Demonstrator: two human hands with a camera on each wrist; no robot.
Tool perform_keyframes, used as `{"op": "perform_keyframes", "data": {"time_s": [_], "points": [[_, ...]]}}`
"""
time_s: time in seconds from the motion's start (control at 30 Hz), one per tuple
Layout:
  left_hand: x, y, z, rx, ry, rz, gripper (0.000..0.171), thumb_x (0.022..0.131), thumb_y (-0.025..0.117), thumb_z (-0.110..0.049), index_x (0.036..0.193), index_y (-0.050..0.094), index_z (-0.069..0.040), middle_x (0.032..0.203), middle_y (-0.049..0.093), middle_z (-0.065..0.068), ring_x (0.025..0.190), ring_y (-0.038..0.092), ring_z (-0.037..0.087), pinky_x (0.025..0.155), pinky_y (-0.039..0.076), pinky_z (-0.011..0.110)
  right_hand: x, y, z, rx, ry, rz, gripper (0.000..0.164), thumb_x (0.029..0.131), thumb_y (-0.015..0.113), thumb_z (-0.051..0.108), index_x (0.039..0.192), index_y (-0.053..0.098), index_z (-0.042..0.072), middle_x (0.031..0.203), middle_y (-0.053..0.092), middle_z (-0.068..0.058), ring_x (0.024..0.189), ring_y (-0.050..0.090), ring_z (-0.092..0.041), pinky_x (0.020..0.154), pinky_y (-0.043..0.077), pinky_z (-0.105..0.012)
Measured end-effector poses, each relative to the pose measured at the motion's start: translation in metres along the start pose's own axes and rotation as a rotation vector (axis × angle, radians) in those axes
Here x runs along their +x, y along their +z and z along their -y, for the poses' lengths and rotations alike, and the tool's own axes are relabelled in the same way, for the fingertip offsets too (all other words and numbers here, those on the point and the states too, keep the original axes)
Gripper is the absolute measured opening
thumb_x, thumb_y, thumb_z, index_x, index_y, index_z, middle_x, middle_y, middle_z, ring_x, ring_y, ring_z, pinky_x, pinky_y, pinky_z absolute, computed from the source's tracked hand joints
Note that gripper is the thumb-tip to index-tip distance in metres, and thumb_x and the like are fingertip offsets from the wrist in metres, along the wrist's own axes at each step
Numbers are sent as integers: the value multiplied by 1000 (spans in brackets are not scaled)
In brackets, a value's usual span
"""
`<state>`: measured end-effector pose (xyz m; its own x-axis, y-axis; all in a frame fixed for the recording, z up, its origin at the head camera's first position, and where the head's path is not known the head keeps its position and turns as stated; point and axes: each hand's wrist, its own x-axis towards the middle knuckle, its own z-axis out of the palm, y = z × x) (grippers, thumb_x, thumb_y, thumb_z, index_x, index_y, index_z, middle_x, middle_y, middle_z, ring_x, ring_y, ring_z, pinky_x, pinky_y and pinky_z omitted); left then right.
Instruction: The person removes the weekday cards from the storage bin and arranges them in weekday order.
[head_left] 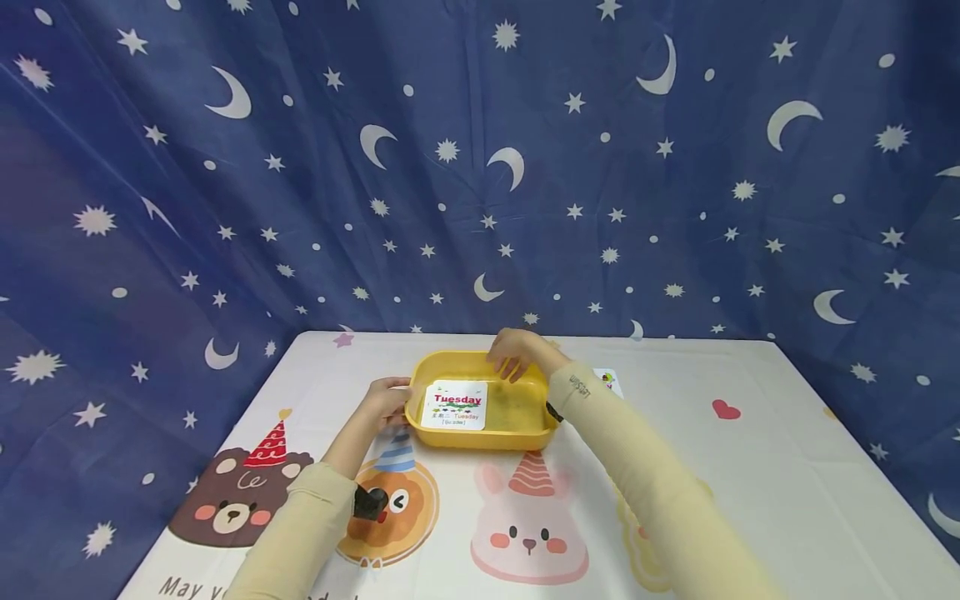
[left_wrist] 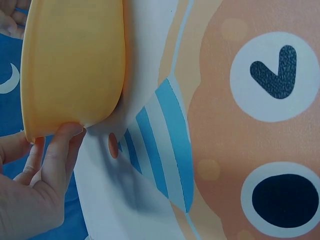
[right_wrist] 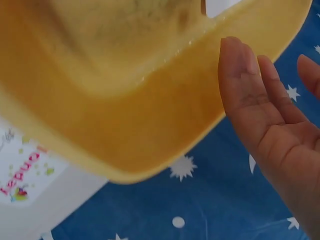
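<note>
A yellow plastic basket [head_left: 480,441] with rounded corners is at the middle of the table, tilted in the wrist views. Inside it, toward the left, lies a white card [head_left: 455,406] printed "Tuesday". My left hand [head_left: 387,400] holds the basket's left end; in the left wrist view its fingers [left_wrist: 62,145] pinch the rim. At the far right part of the rim is my right hand [head_left: 517,350], fingers reaching over the inside. The right wrist view has that hand [right_wrist: 280,120] with nearly straight fingers and nothing gripped.
Another white card [head_left: 607,381], its print ending in "nday", lies right of the basket, partly behind my right sleeve [head_left: 637,467]. The white tablecloth [head_left: 787,500] bears cartoon animals. A blue curtain [head_left: 480,167] with moons and stars hangs behind the table's far edge.
</note>
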<state>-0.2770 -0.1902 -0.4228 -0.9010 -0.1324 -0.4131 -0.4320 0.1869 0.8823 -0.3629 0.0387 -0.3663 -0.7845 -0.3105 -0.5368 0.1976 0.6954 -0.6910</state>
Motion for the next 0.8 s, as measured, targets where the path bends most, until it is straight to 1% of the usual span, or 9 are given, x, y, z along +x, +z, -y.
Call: {"op": "perform_keyframes", "data": {"time_s": [0.13,0.23,0.33,0.37,0.4,0.47,0.57,0.67,0.8], "points": [[0,0,-2,-6,4,2,42,96,47,-6,137,43,1,124,54,27,78,66,17,62,59,27,9,5,1,0,29,22,34,94,55,14,124,47,-1,117,58,-21,108,59,-36,90,55,-43],[-1,1,-2,-2,2,3,42,96,47,-6,137,43,2,123,55,27,79,66,17,63,60,29,18,10,1,-4,59,34,31,94,55,14,121,49,0,115,59,-19,105,60,-33,91,54,-43],[2,0,1,5,2,3,41,95,48,-6,136,44,1,119,57,25,79,66,17,67,60,31,24,12,0,-18,74,46,29,93,56,16,118,50,1,108,61,-15,100,61,-29,87,56,-43],[4,-1,2,7,4,0,41,95,49,-6,135,45,1,117,58,24,78,66,17,68,60,32,34,10,-4,-14,72,75,29,91,60,17,114,52,1,103,62,-15,95,61,-29,82,57,-43],[6,-1,4,6,8,1,40,95,50,-6,134,46,1,115,60,23,77,66,17,69,60,32,39,10,-6,-13,81,83,29,90,61,16,113,52,1,102,62,-15,94,61,-29,82,57,-43],[12,-3,8,-10,29,18,40,93,52,-5,132,47,1,106,63,21,73,66,17,67,60,33,45,11,-10,-15,97,100,28,90,61,16,112,54,0,101,62,-15,94,61,-30,81,57,-43],[13,-3,9,-9,38,22,40,93,52,-5,132,48,1,106,63,21,72,66,17,69,60,34,51,12,-14,-15,122,118,26,92,56,14,112,55,-2,107,62,-18,98,60,-31,85,56,-43],[6,-1,5,2,24,4,40,94,50,-6,134,46,1,116,60,23,75,66,17,71,60,34,37,17,-14,-19,119,99,23,96,49,13,111,54,-3,107,59,-16,98,60,-28,92,53,-42],[0,1,2,7,19,-13,41,95,49,-5,135,45,2,117,58,24,76,66,16,65,60,29,21,20,-8,60,128,124,26,98,44,10,117,49,-7,102,52,-15,96,55,-28,103,46,-44]]}}
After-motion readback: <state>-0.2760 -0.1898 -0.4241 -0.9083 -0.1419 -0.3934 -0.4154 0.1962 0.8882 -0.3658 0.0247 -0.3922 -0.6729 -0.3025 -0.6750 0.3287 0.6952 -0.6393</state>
